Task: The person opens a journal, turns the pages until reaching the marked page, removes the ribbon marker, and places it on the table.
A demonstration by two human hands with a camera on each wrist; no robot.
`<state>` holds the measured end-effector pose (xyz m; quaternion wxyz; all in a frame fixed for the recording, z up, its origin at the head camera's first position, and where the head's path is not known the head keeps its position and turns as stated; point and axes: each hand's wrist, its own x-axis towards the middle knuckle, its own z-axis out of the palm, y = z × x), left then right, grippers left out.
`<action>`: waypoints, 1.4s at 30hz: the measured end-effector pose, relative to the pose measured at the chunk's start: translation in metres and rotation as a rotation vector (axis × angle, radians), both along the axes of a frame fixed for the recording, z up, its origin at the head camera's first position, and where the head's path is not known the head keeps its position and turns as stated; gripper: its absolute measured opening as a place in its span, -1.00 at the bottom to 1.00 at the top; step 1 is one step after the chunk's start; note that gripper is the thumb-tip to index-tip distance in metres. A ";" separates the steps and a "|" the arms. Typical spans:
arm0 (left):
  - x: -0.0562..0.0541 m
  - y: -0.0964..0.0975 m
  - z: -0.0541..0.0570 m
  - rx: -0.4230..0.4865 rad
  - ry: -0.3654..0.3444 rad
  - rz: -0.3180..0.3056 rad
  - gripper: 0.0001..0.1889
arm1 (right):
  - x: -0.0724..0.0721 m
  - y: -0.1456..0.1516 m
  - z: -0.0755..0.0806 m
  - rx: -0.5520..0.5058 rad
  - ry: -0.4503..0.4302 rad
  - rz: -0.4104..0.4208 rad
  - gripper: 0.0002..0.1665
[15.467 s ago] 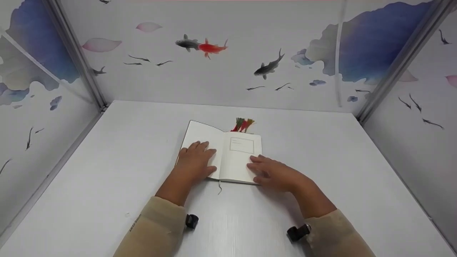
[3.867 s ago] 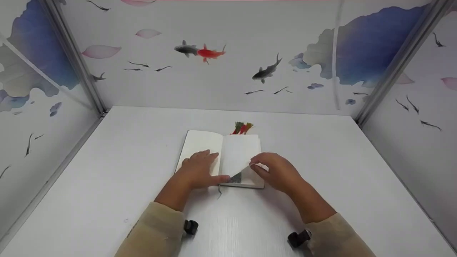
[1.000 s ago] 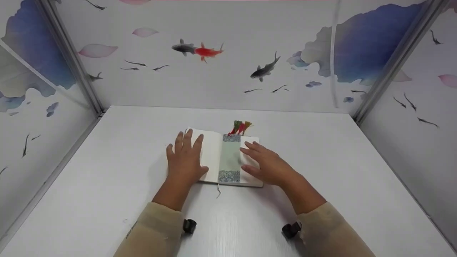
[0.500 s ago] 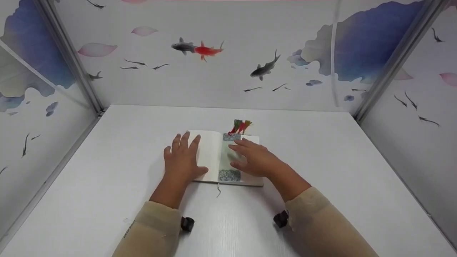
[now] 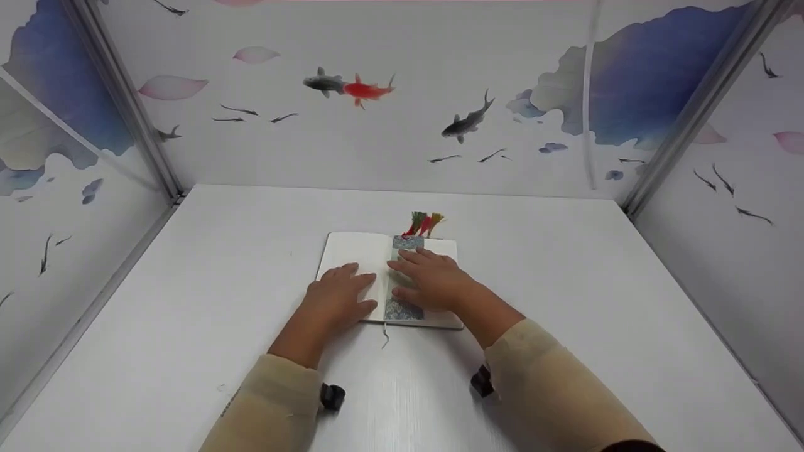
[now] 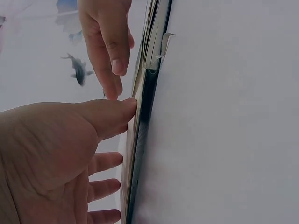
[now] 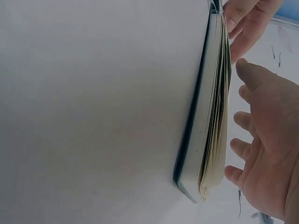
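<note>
An open notebook (image 5: 352, 248) lies on the white table, its left page blank. On the right page, along the fold, lies a pale green bookmark strip (image 5: 405, 309) with blue patterned ends. My left hand (image 5: 336, 298) rests on the left page; in the left wrist view the thumb (image 6: 126, 107) presses near the lower edge. My right hand (image 5: 433, 279) is spread over the strip and hides its middle. In the right wrist view its fingertips (image 7: 233, 173) sit close over the pages. Neither hand grips anything.
Green, red and yellow tassels (image 5: 427, 224) stick out past the notebook's top edge. A thin ribbon (image 5: 385, 337) hangs from the bottom of the fold. Walls with painted fish (image 5: 367, 91) enclose the table on the back and both sides.
Earlier, the right hand lifted a page, and turning it uncovered the bookmark strip. Since then, the right hand has moved left over the strip, and the left hand has come down onto the left page.
</note>
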<state>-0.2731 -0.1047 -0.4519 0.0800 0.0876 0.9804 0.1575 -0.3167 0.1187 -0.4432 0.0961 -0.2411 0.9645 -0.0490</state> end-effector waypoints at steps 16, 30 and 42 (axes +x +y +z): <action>0.002 0.001 0.001 -0.005 -0.033 0.005 -0.33 | 0.002 0.009 -0.008 0.037 -0.028 -0.013 -0.26; 0.002 0.000 -0.003 -0.014 -0.009 0.006 -0.34 | 0.003 0.036 -0.009 -0.002 -0.017 -0.080 -0.30; 0.002 -0.001 -0.004 0.000 -0.011 -0.001 -0.33 | -0.001 0.045 -0.007 -0.119 -0.032 -0.173 -0.43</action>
